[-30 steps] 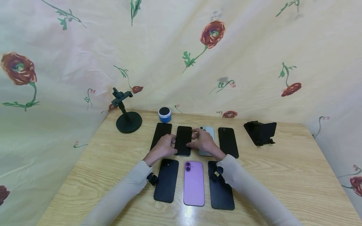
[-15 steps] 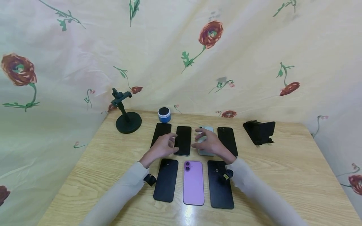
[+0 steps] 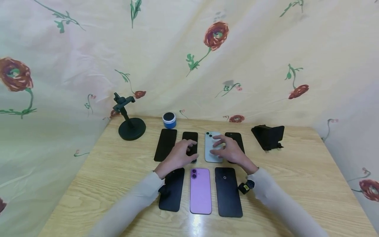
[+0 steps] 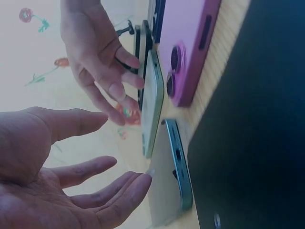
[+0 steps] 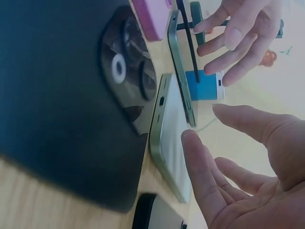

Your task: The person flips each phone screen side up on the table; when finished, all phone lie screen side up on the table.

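Phones lie in two rows on the wooden table. In the head view my left hand (image 3: pixel 179 154) hovers over the black phone (image 3: pixel 193 136) second from the left in the back row, fingers spread and holding nothing. My right hand (image 3: pixel 232 152) is above the light blue phone (image 3: pixel 209 149) and the black phone (image 3: pixel 234 135) beside it, its fingers loosely bent around air. The left wrist view shows both hands (image 4: pixel 90 186) raised off the phones. Nearest the viewer lie a purple phone (image 3: pixel 200 194), a dark phone (image 3: pixel 174 197) and another dark phone (image 3: pixel 228 197).
A black round-based stand (image 3: pixel 132 129) is at the back left, beside a blue and white jar-like item (image 3: pixel 169 120). Another black phone (image 3: pixel 165 144) lies at the back row's left end. A folded black stand (image 3: pixel 268 136) sits at the back right. A flowered cloth (image 3: pixel 165 59) hangs behind.
My right hand has moved right, away from the second black phone, and uncovered more of the light blue one. My left hand has shifted slightly right over the black phone. The view has turned slightly.
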A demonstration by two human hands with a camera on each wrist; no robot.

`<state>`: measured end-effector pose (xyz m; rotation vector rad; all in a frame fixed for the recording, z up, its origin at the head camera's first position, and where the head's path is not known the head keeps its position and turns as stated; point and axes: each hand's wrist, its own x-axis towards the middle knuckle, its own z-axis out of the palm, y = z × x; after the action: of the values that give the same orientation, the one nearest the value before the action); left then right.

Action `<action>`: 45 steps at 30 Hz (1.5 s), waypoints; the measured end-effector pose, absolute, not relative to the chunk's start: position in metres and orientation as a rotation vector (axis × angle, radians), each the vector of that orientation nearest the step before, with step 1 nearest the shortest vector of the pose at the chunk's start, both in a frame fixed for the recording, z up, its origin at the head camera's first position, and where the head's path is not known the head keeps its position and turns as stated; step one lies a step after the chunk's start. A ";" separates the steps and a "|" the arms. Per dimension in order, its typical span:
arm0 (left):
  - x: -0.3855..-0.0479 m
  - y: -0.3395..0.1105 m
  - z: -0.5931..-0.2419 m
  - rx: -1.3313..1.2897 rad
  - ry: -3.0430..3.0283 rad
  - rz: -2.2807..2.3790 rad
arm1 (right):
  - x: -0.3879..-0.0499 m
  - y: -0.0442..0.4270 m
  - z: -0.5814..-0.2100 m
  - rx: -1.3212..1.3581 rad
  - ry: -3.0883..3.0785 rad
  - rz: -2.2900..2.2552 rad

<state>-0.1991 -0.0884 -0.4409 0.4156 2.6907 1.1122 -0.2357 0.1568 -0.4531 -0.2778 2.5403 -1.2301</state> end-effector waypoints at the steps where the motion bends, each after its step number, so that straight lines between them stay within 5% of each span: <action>1: -0.199 -0.085 -0.441 0.434 2.690 1.106 | -0.235 0.159 -0.454 -0.282 2.548 -1.229; 45: -0.207 0.013 -0.451 0.511 2.819 0.399 | -0.274 0.190 -0.462 -0.184 2.537 -1.350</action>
<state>-0.2067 0.0131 -0.4509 0.5112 2.8188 0.3993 -0.2739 0.1899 -0.4623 -0.1839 2.5369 -1.3497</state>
